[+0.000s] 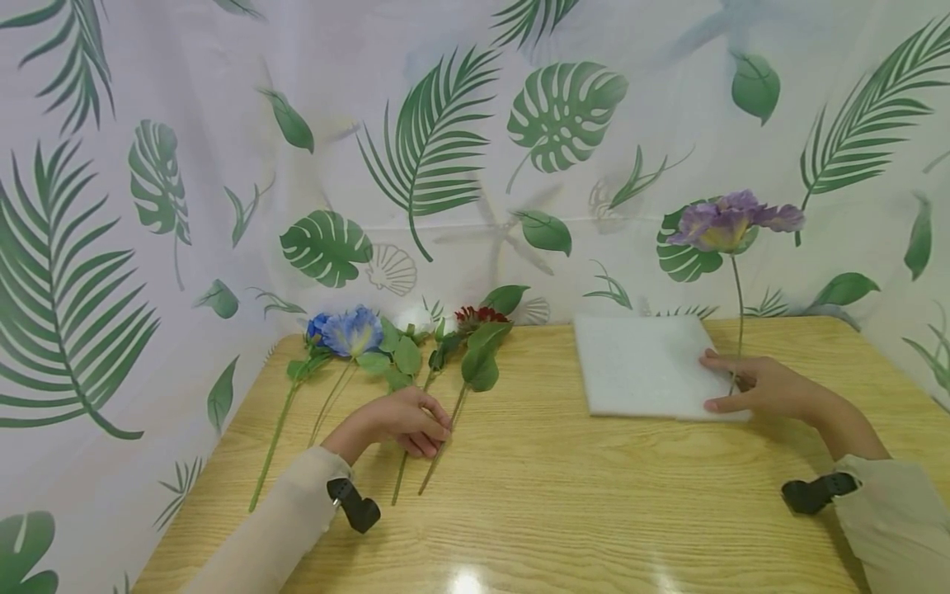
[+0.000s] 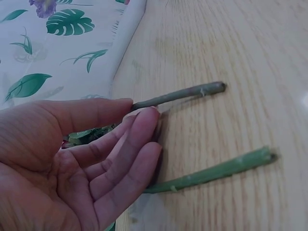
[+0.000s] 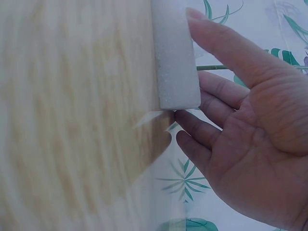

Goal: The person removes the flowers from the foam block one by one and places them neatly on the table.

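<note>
My left hand pinches the thin dark stem of a red flower between thumb and fingers. Under that hand runs the thicker green stem of a white flower. On the right, a purple flower stands upright at the right part of a white foam block. Around its lower stem, my right hand has its fingers spread, with fingertips right at the block. In the right wrist view, the thumb lies along the foam's upper side and the other fingers are by its end.
Two blue flowers lie left of my left hand, their stems pointing toward me. Everything is on a wood-grain table. A white leaf-print cloth hangs behind and at the left. Each sleeve carries a black wrist device.
</note>
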`<state>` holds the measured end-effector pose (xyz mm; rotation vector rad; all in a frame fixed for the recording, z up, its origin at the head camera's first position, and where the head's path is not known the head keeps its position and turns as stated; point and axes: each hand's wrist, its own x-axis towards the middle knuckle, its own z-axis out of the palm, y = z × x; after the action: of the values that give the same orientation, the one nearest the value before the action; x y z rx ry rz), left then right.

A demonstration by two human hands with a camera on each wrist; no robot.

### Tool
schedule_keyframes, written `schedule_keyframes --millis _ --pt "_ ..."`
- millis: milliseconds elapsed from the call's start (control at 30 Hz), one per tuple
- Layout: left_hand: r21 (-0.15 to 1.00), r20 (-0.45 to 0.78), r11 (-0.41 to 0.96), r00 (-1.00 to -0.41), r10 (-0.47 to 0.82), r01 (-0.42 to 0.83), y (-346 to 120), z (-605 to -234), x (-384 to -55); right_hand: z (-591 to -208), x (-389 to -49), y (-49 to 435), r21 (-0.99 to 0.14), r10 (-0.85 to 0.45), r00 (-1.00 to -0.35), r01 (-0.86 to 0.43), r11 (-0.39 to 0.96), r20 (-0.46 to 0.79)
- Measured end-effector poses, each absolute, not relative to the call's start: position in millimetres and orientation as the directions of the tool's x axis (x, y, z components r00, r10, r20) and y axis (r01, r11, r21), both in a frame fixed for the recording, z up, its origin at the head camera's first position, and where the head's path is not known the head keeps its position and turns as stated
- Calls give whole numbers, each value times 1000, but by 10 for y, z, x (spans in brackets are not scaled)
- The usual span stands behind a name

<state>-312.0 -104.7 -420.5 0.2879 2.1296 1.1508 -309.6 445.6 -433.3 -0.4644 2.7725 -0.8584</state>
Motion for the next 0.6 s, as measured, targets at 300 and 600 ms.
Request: schedule_keyframes --millis 300,600 --pt "806 -479 570 -739 473 -158 -1048 -4166 -3129 -4339 -3094 4468 -584 -353 -931 -236 777 -93" --pt "831 -446 533 -765 464 -162 -999 -4096 -3165 -4310 -3066 4446 -578 -357 -929 -239 780 -98"
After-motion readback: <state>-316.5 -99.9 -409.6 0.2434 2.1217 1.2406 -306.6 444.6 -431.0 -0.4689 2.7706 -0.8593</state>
